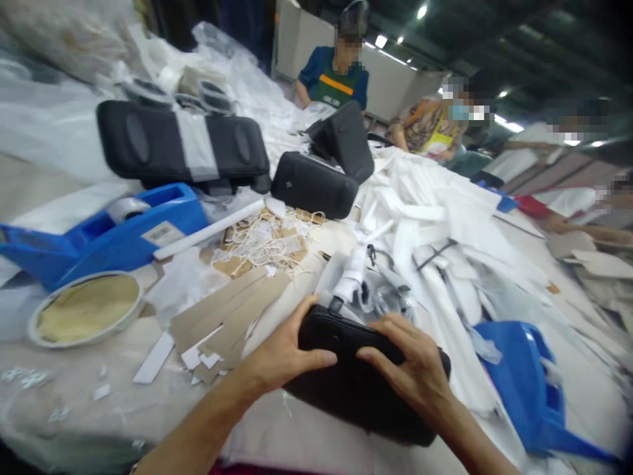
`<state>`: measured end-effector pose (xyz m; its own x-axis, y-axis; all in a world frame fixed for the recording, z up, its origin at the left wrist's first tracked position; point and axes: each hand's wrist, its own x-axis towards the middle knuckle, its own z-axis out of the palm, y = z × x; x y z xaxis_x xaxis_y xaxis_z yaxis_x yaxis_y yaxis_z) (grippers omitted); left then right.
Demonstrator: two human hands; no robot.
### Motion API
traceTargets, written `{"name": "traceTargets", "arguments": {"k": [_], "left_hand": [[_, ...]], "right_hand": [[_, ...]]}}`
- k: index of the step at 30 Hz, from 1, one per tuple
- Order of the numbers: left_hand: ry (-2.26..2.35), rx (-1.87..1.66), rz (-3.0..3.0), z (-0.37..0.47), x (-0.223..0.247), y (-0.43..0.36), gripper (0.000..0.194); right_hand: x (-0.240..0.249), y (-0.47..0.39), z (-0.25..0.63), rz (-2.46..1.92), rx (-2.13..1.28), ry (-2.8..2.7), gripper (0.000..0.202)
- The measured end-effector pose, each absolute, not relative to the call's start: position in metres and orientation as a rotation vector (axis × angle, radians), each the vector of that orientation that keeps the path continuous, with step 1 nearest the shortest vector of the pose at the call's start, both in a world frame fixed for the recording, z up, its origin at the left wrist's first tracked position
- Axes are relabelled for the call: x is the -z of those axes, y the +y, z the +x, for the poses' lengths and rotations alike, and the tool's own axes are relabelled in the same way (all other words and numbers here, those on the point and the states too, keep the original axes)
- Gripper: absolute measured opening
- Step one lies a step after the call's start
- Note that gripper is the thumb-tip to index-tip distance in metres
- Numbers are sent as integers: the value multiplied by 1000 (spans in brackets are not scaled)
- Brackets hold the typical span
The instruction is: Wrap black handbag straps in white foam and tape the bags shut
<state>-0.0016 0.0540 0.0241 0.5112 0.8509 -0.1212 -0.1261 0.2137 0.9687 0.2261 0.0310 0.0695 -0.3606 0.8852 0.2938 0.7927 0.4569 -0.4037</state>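
A black handbag (366,399) with a smooth front rests on the table right before me, slightly tilted. My left hand (291,353) grips its upper left corner, thumb across the front and fingers behind. My right hand (408,359) clasps the top edge further right, its thumb also pressed on the front. Behind the bag's top edge, a white-wrapped strap or handle (352,277) sticks up, with clear plastic wrapping around nearby parts. Some of the fingers of both hands are hidden behind the bag.
Blue tape dispensers stand left (143,231) and right (519,376). Further black bags (316,185) lie at the back. Corded tags (270,244), cardboard strips (227,310), a round tin (89,310) and white foam padding (415,204) cover the table. Several people work beyond.
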Motion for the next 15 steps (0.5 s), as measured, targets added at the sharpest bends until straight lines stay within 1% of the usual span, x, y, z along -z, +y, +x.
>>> {"name": "traceTargets", "arguments": {"k": [3, 4, 6, 8, 10, 12, 15], "left_hand": [[841, -765, 1037, 6, -31, 57, 60], [894, -781, 995, 10, -34, 56, 60], [1015, -818, 927, 16, -37, 54, 67], [1121, -849, 898, 20, -39, 52, 74], [1214, -864, 895, 22, -37, 51, 78], [1287, -867, 905, 21, -30, 52, 81], [1345, -846, 907, 14, -16, 58, 91]], "right_hand": [[-78, 25, 242, -1321, -285, -2008, 22], [-79, 20, 252, -1323, -257, -1832, 22], [-74, 5, 277, -1372, -185, -1387, 21], [-60, -16, 303, -1456, -203, -1031, 15], [-41, -37, 322, -1548, -393, -901, 13], [-24, -54, 331, -1559, -697, -920, 18], [-11, -64, 337, -1360, -1027, -1025, 28]]}}
